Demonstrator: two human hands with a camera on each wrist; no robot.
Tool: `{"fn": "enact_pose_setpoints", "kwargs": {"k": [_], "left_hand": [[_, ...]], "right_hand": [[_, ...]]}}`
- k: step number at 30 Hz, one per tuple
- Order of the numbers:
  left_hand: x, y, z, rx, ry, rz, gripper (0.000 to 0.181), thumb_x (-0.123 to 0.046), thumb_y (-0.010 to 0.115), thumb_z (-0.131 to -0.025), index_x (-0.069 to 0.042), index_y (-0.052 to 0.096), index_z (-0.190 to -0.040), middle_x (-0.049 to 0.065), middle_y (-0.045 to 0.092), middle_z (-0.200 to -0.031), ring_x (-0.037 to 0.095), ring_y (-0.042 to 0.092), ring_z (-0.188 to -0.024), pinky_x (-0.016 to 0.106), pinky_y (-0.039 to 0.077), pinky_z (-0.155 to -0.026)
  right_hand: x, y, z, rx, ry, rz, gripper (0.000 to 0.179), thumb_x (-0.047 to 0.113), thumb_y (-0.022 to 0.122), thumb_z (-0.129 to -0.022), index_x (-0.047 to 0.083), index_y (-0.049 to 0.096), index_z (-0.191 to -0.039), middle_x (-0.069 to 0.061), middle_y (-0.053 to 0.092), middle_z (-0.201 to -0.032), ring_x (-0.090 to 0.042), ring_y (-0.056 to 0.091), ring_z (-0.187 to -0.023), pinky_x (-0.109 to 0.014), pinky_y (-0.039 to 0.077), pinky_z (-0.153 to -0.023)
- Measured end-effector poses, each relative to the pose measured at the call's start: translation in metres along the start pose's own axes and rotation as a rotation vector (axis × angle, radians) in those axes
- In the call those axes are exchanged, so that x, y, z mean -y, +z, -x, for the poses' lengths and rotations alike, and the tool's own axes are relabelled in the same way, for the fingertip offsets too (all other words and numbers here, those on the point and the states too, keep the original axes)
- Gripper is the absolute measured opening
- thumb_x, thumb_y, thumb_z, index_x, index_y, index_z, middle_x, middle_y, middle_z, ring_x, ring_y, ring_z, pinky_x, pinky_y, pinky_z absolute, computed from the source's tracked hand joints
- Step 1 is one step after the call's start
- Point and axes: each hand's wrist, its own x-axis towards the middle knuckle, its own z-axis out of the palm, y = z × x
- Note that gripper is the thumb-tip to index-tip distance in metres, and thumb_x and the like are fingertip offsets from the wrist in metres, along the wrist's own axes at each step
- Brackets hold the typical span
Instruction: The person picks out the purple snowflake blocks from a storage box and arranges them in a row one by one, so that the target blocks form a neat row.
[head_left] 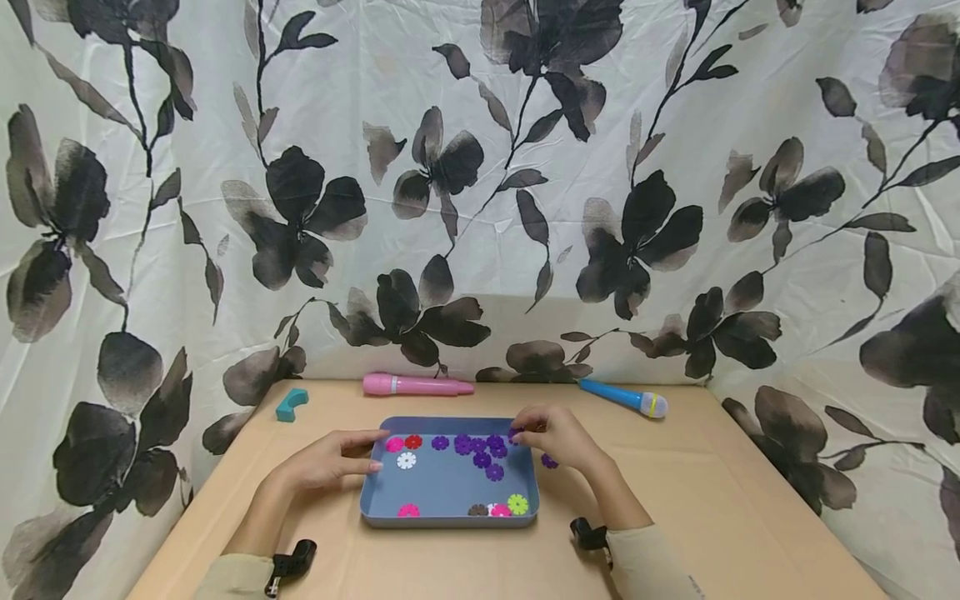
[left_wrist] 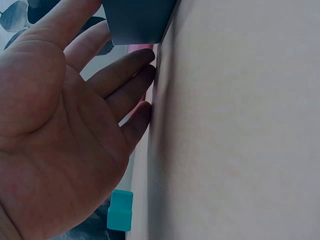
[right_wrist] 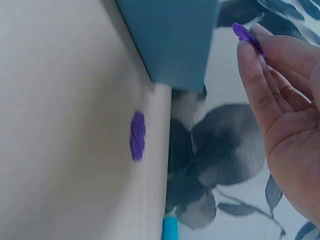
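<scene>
Thumb and fingertips of the right hand point(head_left: 558, 437) clamp together on a purple, flower-shaped plastic disc point(right_wrist: 244, 34) above the far right corner of a blue-grey rectangular tray point(head_left: 427, 487). The left hand point(head_left: 318, 458) holds thumb and fingers apart at the tray's left side. More purple discs point(head_left: 481, 458) lie far right inside it, a white disc point(head_left: 406, 461) far left. Another purple disc point(right_wrist: 137, 136) lies on the tan table point(head_left: 675, 483), just right of the tray. Pink point(head_left: 420, 385) and blue point(head_left: 615, 396) toy microphones lie farther back.
</scene>
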Motion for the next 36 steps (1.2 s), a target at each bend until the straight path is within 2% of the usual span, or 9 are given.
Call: {"fn": "enact_pose_setpoints", "kwargs": {"k": [7,12,19,22,27,29,33,36], "left_hand": [[0.0,-0.001,0.0,0.0,0.0,0.001,0.063,-0.033,0.074,-0.098,-0.008,0.054,-0.151,0.018,0.05,-0.157,0.042,0.037,-0.152,0.021,0.035,-0.121],[0.002,-0.001,0.0,0.002,0.004,0.0,0.062,-0.031,0.074,-0.098,-0.007,0.054,-0.151,0.018,0.051,-0.157,0.043,0.037,-0.152,0.016,0.035,-0.118],[0.004,0.001,-0.001,0.006,0.01,0.013,0.06,-0.029,0.074,-0.098,-0.008,0.055,-0.151,0.019,0.05,-0.157,0.042,0.038,-0.151,0.016,0.035,-0.118],[0.004,0.001,0.0,0.005,-0.002,0.011,0.059,-0.028,0.073,-0.099,-0.01,0.055,-0.151,0.018,0.05,-0.157,0.042,0.039,-0.151,0.021,0.037,-0.12],[0.002,0.001,0.0,0.011,-0.013,0.011,0.06,-0.031,0.073,-0.098,-0.01,0.055,-0.152,0.018,0.05,-0.158,0.042,0.038,-0.152,0.049,0.034,-0.124],[0.001,0.001,-0.001,0.012,-0.013,0.012,0.06,-0.031,0.073,-0.098,-0.01,0.055,-0.152,0.019,0.049,-0.158,0.042,0.038,-0.152,0.056,0.031,-0.122],[0.0,0.001,0.0,0.013,-0.008,0.019,0.06,-0.03,0.073,-0.099,-0.009,0.054,-0.152,0.019,0.049,-0.158,0.043,0.038,-0.151,0.057,0.029,-0.122],[0.001,0.0,0.0,0.014,0.001,0.012,0.059,-0.029,0.073,-0.099,-0.009,0.054,-0.152,0.019,0.049,-0.158,0.043,0.038,-0.151,0.049,0.034,-0.124]], "right_hand": [[-0.017,-0.023,0.006,-0.05,0.044,-0.003,0.017,0.013,0.079,-0.093,0.01,0.08,-0.11,0.0,0.078,-0.105,-0.013,0.069,-0.092,-0.028,0.06,-0.082],[-0.029,-0.036,0.012,-0.062,0.078,0.01,0.022,0.006,0.078,-0.091,0.009,0.078,-0.113,-0.001,0.078,-0.105,-0.017,0.07,-0.097,-0.033,0.062,-0.088],[-0.041,-0.047,0.019,-0.054,0.09,0.046,0.021,0.001,0.077,-0.089,0.006,0.078,-0.109,-0.005,0.078,-0.103,-0.018,0.07,-0.095,-0.03,0.06,-0.085],[-0.046,-0.05,0.022,-0.046,0.093,0.054,0.019,0.0,0.077,-0.088,0.005,0.079,-0.106,-0.005,0.078,-0.1,-0.016,0.069,-0.091,-0.027,0.059,-0.081],[-0.055,-0.053,0.026,-0.014,0.122,0.055,0.018,-0.004,0.077,-0.086,0.002,0.079,-0.103,-0.007,0.079,-0.096,-0.015,0.069,-0.088,-0.026,0.058,-0.079],[-0.058,-0.053,0.028,0.004,0.152,0.056,0.017,-0.001,0.08,-0.085,0.002,0.08,-0.101,-0.007,0.079,-0.096,-0.015,0.068,-0.088,-0.027,0.057,-0.079],[-0.064,-0.053,0.031,0.054,0.216,0.038,0.017,0.004,0.086,-0.081,0.003,0.08,-0.097,-0.006,0.078,-0.092,-0.016,0.064,-0.084,-0.028,0.055,-0.075],[-0.069,-0.051,0.032,0.098,0.256,0.016,0.017,0.005,0.088,-0.081,0.004,0.079,-0.096,-0.005,0.077,-0.09,-0.017,0.063,-0.079,-0.028,0.056,-0.069]]}}
